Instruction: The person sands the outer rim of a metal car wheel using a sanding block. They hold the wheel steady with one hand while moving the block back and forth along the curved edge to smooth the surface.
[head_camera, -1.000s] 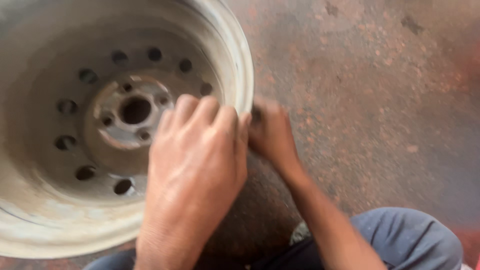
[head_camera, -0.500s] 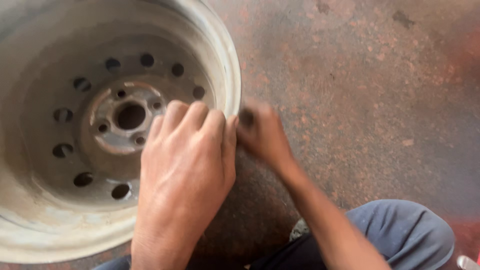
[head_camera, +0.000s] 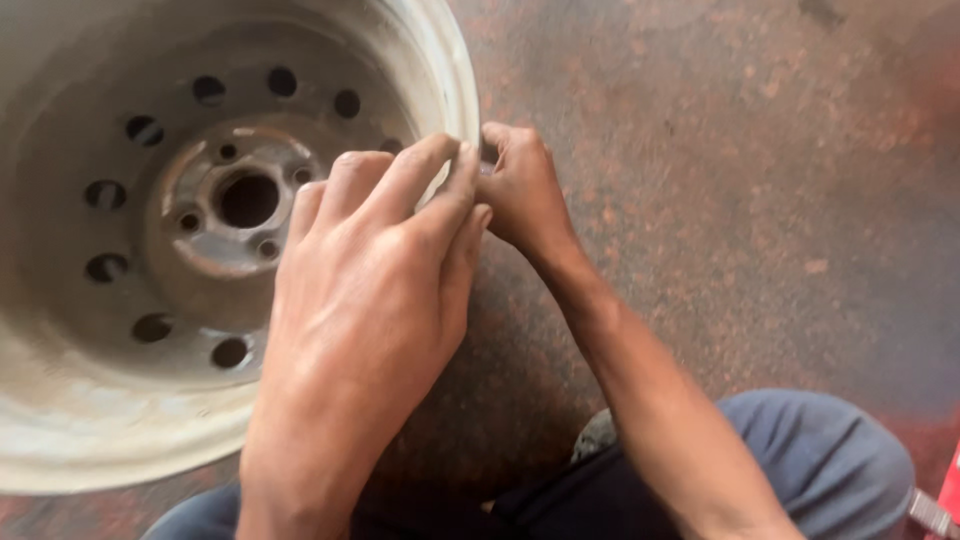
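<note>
A worn, pale grey steel wheel rim (head_camera: 150, 420), dished with a ring of round holes and a rusty centre hub (head_camera: 235, 210), lies flat on the mottled reddish-brown concrete floor (head_camera: 720, 180) and fills the left of the view. Both hands meet at its right edge, near the far side. The left hand (head_camera: 370, 270) lies across the rim with its fingers (head_camera: 420, 180) stretched out and pressed together, the tips reaching the rim's lip. The right hand (head_camera: 520, 190) is just beside it, touching its fingertips, curled into a loose fist against the outer edge of the rim; whether it grips anything there cannot be told. At the near right a knee in blue-grey trousers (head_camera: 820, 460) shows, with the right forearm passing over it.
</note>
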